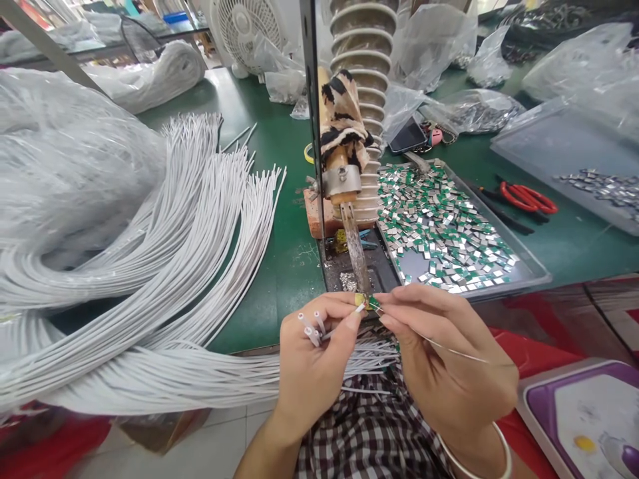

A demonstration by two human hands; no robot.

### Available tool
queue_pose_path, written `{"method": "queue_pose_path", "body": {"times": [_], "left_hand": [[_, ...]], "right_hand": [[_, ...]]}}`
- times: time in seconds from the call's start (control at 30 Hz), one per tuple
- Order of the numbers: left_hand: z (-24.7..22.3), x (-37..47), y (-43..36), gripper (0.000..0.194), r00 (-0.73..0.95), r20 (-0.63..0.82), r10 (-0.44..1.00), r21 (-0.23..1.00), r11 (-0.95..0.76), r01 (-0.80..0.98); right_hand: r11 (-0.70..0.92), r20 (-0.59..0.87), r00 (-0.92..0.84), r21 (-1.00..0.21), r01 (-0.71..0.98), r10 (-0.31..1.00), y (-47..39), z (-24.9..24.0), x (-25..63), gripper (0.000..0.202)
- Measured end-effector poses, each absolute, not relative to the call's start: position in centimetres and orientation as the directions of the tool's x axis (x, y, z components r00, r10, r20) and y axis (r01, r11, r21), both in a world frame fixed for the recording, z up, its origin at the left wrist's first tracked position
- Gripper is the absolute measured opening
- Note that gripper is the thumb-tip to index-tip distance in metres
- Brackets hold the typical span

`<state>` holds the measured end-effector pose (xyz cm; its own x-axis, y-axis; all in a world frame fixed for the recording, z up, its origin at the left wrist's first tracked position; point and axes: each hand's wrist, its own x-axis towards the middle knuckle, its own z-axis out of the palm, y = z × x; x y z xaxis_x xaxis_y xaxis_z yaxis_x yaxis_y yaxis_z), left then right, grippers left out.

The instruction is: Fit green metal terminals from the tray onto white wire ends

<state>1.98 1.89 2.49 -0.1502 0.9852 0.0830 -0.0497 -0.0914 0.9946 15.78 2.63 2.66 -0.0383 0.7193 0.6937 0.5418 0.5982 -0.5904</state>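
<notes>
My left hand [315,346] is closed around several white cables [310,331]. Between its thumb and index finger one cable end points at the tip of a mounted soldering iron [355,249]. My right hand [444,346] pinches a small green circuit board [373,303] right by that tip, against the cable end. A thin solder wire [444,347] runs across the right fingers toward the same spot. Fingertips partly hide the joint, so I cannot tell whether wire and board touch. A cloth-wrapped handle [344,120] and metal clamp [342,181] hold the iron pointing down.
Bundles of white cables [200,253] cover the left of the green table [292,279]. At right stands a clear tray [536,276] of small connector boards, beside red-handled pliers [529,198]. A ribbed hose [362,40] rises behind the iron. A purple-and-white device [584,412] sits low right.
</notes>
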Motion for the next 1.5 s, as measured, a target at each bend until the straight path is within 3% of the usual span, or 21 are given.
{"method": "queue_pose_path", "body": {"times": [0.23, 0.33, 0.47, 0.57, 0.7, 0.87, 1.03, 1.23, 1.5], "left_hand": [[2.3, 1.7, 1.4, 0.019, -0.118, 0.067, 0.991, 0.995, -0.076, -0.072], [2.0, 1.5, 1.2, 0.02, -0.11, 0.076, 0.991, 0.996, -0.081, -0.048], [1.9, 1.5, 1.4, 0.017, -0.053, 0.136, 0.989, 0.99, -0.133, 0.056], [1.9, 1.5, 1.7, 0.015, 0.029, 0.138, 0.99, 0.979, -0.141, 0.146], [2.0, 1.5, 2.0, 0.018, 0.06, 0.062, 0.996, 0.99, -0.069, 0.121], [2.1, 1.4, 1.8, 0.019, 0.071, 0.041, 0.997, 0.993, -0.049, 0.111], [1.9, 1.1, 2.0, 0.018, 0.045, -0.042, 0.998, 0.997, 0.045, -0.055], [2.2, 1.0, 2.6, 0.019, -0.008, 0.0, 1.0, 0.994, -0.001, -0.11], [2.3, 1.1, 2.7, 0.018, -0.019, 0.036, 0.999, 0.981, -0.038, -0.188]], "right_hand": [[0.641, 0.691, -0.092, -0.603, 0.475, 0.717, 2.4, 2.7, 16.1, 0.025], [0.638, 0.645, -0.13, -0.666, 0.388, 0.753, 2.3, 2.4, 16.6, 0.021], [0.472, 0.464, -0.126, -0.783, 0.405, 0.877, 2.4, 2.0, 16.9, 0.016], [0.393, 0.394, -0.113, -0.763, 0.513, 0.912, 2.5, 1.9, 16.8, 0.014], [0.455, 0.472, -0.11, -0.722, 0.522, 0.875, 2.6, 1.9, 16.6, 0.012], [0.449, 0.453, -0.124, -0.738, 0.504, 0.883, 2.8, 1.6, 16.6, 0.014], [0.549, 0.553, -0.146, -0.689, 0.474, 0.82, 2.6, 1.3, 16.5, 0.022], [0.641, 0.694, -0.068, -0.617, 0.456, 0.717, 2.5, 1.3, 16.3, 0.023], [0.678, 0.722, -0.102, -0.577, 0.456, 0.684, 3.1, 1.9, 16.0, 0.026]]}}
